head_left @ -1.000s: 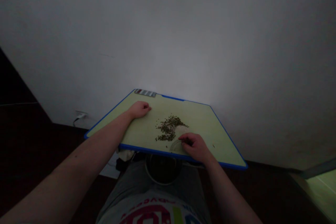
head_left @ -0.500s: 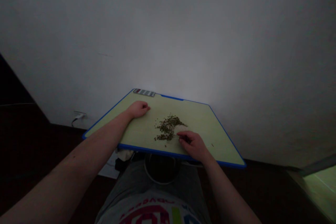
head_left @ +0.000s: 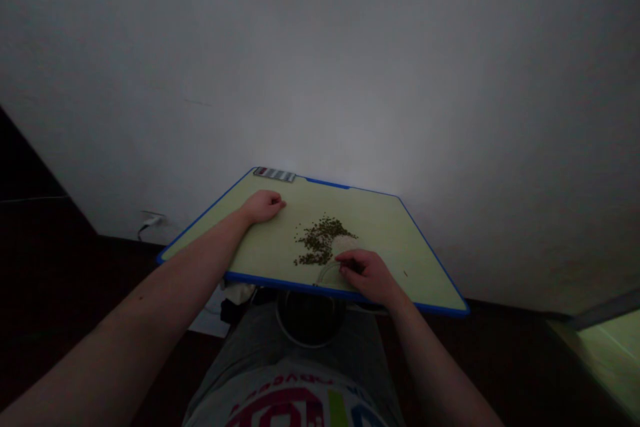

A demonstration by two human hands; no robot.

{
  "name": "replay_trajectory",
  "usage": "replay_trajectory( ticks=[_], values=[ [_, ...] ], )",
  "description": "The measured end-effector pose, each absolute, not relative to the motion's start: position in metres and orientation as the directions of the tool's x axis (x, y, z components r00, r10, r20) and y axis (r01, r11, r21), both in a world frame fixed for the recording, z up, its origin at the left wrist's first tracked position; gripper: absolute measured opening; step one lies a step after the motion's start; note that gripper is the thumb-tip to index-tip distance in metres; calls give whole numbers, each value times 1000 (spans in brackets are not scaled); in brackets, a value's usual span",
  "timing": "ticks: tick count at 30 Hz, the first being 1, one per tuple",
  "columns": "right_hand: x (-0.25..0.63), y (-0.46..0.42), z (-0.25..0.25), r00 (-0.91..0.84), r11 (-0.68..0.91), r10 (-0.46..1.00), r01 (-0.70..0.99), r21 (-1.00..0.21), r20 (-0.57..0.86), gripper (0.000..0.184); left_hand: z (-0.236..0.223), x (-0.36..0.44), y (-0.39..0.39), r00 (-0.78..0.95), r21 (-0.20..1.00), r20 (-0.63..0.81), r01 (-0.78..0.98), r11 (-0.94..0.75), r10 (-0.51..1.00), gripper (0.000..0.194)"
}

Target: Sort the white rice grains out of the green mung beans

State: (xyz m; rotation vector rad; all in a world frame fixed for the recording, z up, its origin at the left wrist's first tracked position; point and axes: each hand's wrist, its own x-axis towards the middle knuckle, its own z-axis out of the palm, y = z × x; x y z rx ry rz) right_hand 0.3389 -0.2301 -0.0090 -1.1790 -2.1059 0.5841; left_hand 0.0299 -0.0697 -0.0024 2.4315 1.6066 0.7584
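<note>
A pale green board with a blue rim (head_left: 385,227) lies across my lap. A heap of small dark green beans (head_left: 319,240) sits in its middle, with a small whitish pile (head_left: 344,241) at the heap's right edge. My left hand (head_left: 265,204) rests on the board to the left of the beans, its fingers curled under. My right hand (head_left: 365,272) lies near the front edge with fingertips pinched at the beans; what they grip is too small to see. A faint clear round dish (head_left: 327,273) shows beside it.
A dark round bowl (head_left: 306,320) sits under the board's front edge, between my legs. A striped strip (head_left: 274,175) lies at the board's far left corner. A white wall rises behind. A wall socket with a plug (head_left: 150,219) is at the lower left.
My right hand slid a little towards the beans and back towards the front edge. The left hand has stayed put.
</note>
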Motion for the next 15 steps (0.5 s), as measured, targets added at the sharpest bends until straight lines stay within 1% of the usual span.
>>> replay_trajectory(
  ticks=[8, 15],
  values=[
    [339, -231, -8, -393, 512, 857, 581, -632, 333, 24, -5, 29, -67, 320, 354, 331, 830, -431, 888, 35],
    [338, -232, -6, -395, 517, 853, 562, -645, 340, 23, -1, 30, -70, 304, 370, 319, 832, -413, 898, 34]
  ],
)
